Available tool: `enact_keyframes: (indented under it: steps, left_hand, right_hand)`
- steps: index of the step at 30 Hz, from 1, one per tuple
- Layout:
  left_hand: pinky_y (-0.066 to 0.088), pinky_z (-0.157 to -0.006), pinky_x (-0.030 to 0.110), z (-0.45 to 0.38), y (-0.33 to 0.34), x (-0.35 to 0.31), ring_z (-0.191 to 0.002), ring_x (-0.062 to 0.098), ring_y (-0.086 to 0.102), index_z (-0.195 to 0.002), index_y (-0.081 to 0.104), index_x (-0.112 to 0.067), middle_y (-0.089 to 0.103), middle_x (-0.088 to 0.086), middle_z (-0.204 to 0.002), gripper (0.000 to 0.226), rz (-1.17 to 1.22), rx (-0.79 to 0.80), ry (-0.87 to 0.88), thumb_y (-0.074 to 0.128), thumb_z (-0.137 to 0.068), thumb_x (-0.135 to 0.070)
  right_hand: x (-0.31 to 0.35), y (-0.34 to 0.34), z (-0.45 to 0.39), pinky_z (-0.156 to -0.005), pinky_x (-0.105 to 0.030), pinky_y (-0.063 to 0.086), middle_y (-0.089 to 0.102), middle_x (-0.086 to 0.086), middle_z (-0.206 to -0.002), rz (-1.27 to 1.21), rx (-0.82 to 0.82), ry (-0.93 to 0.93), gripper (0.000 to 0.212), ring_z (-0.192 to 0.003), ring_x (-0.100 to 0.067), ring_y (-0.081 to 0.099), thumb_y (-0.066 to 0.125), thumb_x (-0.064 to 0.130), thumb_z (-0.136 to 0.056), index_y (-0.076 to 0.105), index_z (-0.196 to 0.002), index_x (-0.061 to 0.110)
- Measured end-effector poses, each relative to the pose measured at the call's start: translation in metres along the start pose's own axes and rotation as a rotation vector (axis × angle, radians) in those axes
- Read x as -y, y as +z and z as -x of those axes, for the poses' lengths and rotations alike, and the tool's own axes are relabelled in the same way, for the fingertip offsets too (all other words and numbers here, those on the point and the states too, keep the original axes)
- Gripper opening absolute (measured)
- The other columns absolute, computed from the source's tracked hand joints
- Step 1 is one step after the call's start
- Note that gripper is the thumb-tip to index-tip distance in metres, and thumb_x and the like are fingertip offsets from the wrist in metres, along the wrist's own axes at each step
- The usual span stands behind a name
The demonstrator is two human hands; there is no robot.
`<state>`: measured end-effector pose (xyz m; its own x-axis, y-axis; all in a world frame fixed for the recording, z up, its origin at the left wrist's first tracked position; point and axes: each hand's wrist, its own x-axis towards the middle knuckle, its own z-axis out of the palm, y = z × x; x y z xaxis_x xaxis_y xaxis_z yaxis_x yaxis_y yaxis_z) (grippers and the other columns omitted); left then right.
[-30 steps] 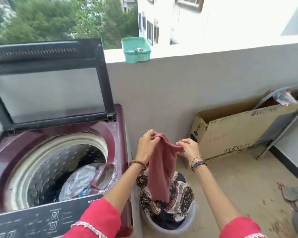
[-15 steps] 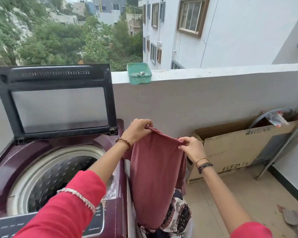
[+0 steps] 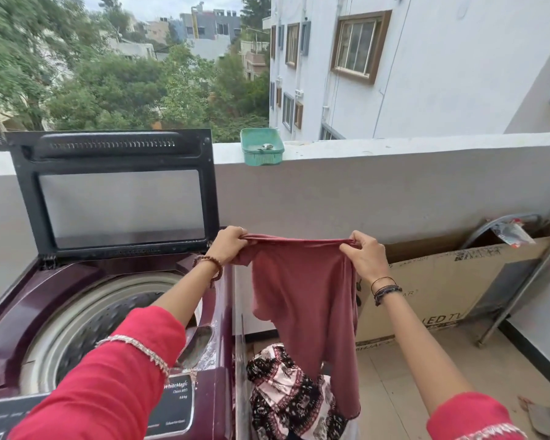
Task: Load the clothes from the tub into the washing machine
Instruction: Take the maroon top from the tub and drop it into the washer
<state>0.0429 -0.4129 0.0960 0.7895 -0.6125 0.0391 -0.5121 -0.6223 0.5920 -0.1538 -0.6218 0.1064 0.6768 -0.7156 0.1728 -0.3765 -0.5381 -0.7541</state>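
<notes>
Clothes from the tub are partly out: a dusty-red garment [image 3: 302, 300] hangs stretched between both hands, its top hem pulled taut. The left hand [image 3: 227, 246] grips one end of the hem with its fingers [image 3: 235, 233] curled round the bunched cloth; the right hand [image 3: 364, 257] pinches the other end, fingers [image 3: 353, 241] clamped on the fold. Below the fingers the fabric falls loose and limp, its lower edge reaching the patterned black-and-pink cloth [image 3: 286, 398] heaped beneath; the tub itself is hardly visible. To the left of the left fingers stands the washing machine [image 3: 26, 300], its lid [image 3: 118, 192] raised and its drum open. The garment looks light, soft and thin, so it should drape and swing rather than keep any shape; a hold at the hem, as now, seems sound, though the trailing end could snag on the machine's rim unless gathered first.
</notes>
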Motion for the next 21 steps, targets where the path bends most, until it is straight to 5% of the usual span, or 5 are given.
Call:
enact_keyframes:
  steps: [5,9,13,17,21]
  left_hand:
    - [0.036,-0.045,0.013,0.000,0.012,-0.023,-0.047,0.002,0.048,-0.070,0.051,-0.015,0.048,0.001,-0.064,0.030,0.570,0.106,-0.013,0.043,-0.097,-0.005]
    - [0.032,-0.059,0.018,0.000,0.024,-0.056,-0.070,0.008,0.041,-0.075,0.051,-0.017,0.045,-0.003,-0.077,0.030,0.588,0.156,0.106,0.039,-0.095,0.002]
    - [0.036,-0.069,0.025,0.001,0.035,-0.086,-0.074,0.010,0.046,-0.076,0.057,-0.014,0.052,-0.001,-0.076,0.019,0.546,0.186,0.258,0.048,-0.091,-0.007]
    - [0.036,-0.066,0.027,0.005,0.037,-0.090,-0.070,0.011,0.046,-0.081,0.055,-0.018,0.055,0.000,-0.075,0.005,0.490,0.146,0.279,0.057,-0.085,-0.021]
    - [0.039,-0.061,0.026,0.015,0.035,-0.078,-0.070,0.013,0.046,-0.085,0.051,-0.026,0.054,0.002,-0.079,0.015,0.686,0.178,0.195,0.065,-0.079,-0.028]
  right_hand:
    - [0.005,0.001,0.000,-0.069,-0.027,0.038,0.059,-0.003,-0.075,-0.100,0.021,0.034,0.021,-0.074,-0.020,0.055,0.069,0.016,-0.076,0.049,-0.073,0.019]
    - [0.017,0.003,0.001,-0.056,-0.020,0.037,0.054,0.005,-0.064,-0.236,0.152,-0.018,0.020,-0.051,-0.003,0.047,0.073,0.021,-0.078,0.058,-0.092,0.021]
    - [0.035,0.008,0.001,-0.039,-0.013,0.034,0.060,0.004,-0.083,-0.363,0.379,-0.011,0.037,-0.036,0.002,0.042,0.074,0.020,-0.078,0.061,-0.113,0.017]
    - [0.038,0.014,-0.003,-0.039,-0.014,0.044,0.050,-0.006,-0.055,-0.371,0.450,-0.005,0.026,-0.033,-0.001,0.046,0.066,0.007,-0.084,0.066,-0.107,-0.004]
    - [0.043,0.015,-0.006,-0.043,-0.016,0.050,0.052,-0.007,-0.055,-0.348,0.322,-0.087,0.009,-0.035,0.000,0.048,0.064,0.009,-0.086,0.069,-0.089,0.002]
